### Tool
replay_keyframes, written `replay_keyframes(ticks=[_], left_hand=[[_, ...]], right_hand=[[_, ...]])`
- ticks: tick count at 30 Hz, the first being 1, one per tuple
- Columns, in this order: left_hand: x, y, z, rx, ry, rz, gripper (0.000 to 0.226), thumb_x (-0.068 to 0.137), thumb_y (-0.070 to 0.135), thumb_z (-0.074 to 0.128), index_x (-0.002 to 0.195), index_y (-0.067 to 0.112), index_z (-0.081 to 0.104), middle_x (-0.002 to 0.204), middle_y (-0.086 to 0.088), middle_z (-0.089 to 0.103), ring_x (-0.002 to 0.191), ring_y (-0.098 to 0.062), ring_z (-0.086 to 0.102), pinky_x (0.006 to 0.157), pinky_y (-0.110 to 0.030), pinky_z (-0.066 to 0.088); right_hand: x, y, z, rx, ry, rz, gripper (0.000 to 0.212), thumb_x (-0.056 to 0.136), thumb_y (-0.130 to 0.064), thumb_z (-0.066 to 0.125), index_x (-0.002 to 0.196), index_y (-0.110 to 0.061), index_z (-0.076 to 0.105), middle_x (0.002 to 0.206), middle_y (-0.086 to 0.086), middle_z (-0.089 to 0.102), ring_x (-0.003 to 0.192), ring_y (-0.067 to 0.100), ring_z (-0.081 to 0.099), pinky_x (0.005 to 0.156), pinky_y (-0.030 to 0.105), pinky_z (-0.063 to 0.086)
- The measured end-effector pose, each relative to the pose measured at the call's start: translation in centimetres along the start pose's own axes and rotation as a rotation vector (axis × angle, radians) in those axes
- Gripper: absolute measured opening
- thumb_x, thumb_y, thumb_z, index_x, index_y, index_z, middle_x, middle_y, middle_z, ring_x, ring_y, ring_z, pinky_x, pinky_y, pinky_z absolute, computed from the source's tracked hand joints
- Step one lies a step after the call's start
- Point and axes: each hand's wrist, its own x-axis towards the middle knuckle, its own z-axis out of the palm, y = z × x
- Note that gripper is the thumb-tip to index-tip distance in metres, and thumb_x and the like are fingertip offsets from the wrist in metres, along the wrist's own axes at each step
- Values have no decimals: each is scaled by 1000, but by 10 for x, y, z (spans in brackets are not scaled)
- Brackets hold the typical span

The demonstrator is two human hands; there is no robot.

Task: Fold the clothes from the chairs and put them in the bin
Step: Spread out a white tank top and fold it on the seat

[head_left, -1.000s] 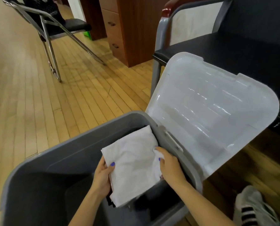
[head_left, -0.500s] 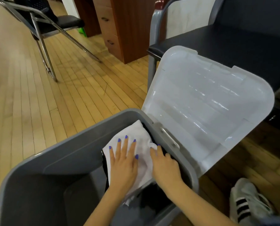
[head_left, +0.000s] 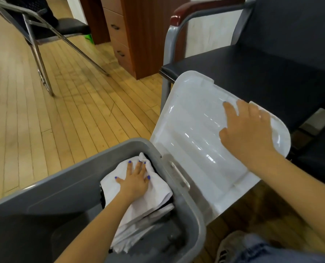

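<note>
While your left hand (head_left: 136, 180) presses flat, fingers spread, on the folded white cloth (head_left: 154, 188) inside the grey bin (head_left: 78, 179) at lower centre, your right hand (head_left: 247, 130) rests with fingers spread on the open clear lid (head_left: 192, 130) at right, before the dark chair (head_left: 262, 69).

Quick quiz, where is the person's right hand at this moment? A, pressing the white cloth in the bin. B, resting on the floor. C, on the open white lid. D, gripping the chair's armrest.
C: the right hand lies spread on the open white lid, while the left hand presses the white cloth in the grey bin.
</note>
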Motion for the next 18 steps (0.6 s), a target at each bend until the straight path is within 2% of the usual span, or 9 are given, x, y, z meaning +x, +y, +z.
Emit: replay_keyframes(ticks=[2, 6, 8, 11, 13, 14, 16, 18], left_hand=[[0, 0, -4, -14, -51, -24, 59, 103, 47, 20, 152, 31, -9, 159, 12, -17, 146, -22, -21, 106, -74, 8], [-2, 2, -13, -29, -103, -51, 60, 103, 48, 22, 152, 33, -9, 159, 13, -18, 146, -22, -20, 106, -73, 9], [-9, 6, -19, -31, -121, -62, 61, 103, 48, 22, 152, 32, -10, 159, 12, -19, 146, -22, -21, 107, -71, 9], [-20, 16, -26, -88, -144, -115, 64, 102, 51, 19, 152, 28, -14, 158, 9, -21, 146, -23, -21, 111, -65, 6], [-33, 24, -30, -204, -96, -167, 65, 101, 52, 20, 153, 25, -9, 160, 4, -17, 147, -23, -18, 114, -59, 1], [-43, 29, -34, -320, -74, -163, 61, 102, 50, 20, 154, 26, -1, 161, 5, -11, 148, -21, -14, 114, -58, -2], [-69, 40, -36, -606, 60, -152, 50, 104, 42, 20, 153, 29, 15, 162, 7, 4, 149, -15, -7, 116, -53, -8], [-97, 61, -44, -801, 202, -92, 48, 105, 38, 25, 151, 28, 21, 160, 8, 11, 149, -11, -3, 118, -46, -9]], right_hand=[[5, 15, -5, -9, -141, 98, 62, 93, -33, 52, 146, -14, 26, 148, 15, 32, 133, 34, 33, 108, 50, 29], [4, 28, -10, 26, -191, 170, 80, 88, -43, 58, 150, -14, 15, 152, 16, 23, 137, 33, 28, 109, 45, 27], [8, 41, -18, 115, -269, 257, 79, 88, -41, 60, 148, -12, 17, 144, 18, 32, 130, 34, 37, 103, 45, 34], [9, 65, -21, 268, -462, 297, 60, 89, -31, 62, 135, -7, 33, 125, 16, 45, 108, 31, 52, 90, 42, 46], [12, 76, -24, 455, -548, 322, 43, 89, -21, 62, 125, -8, 41, 107, 10, 51, 90, 25, 55, 75, 38, 48], [11, 78, -26, 548, -584, 324, 38, 90, -18, 61, 123, -9, 43, 100, 7, 52, 84, 22, 54, 70, 35, 45], [5, 77, -32, 724, -637, 273, 41, 89, -15, 62, 126, -13, 44, 101, 4, 53, 87, 21, 53, 69, 33, 42], [-5, 73, -38, 894, -633, 247, 54, 87, -14, 66, 134, -18, 40, 110, 0, 51, 98, 19, 49, 77, 31, 40]])
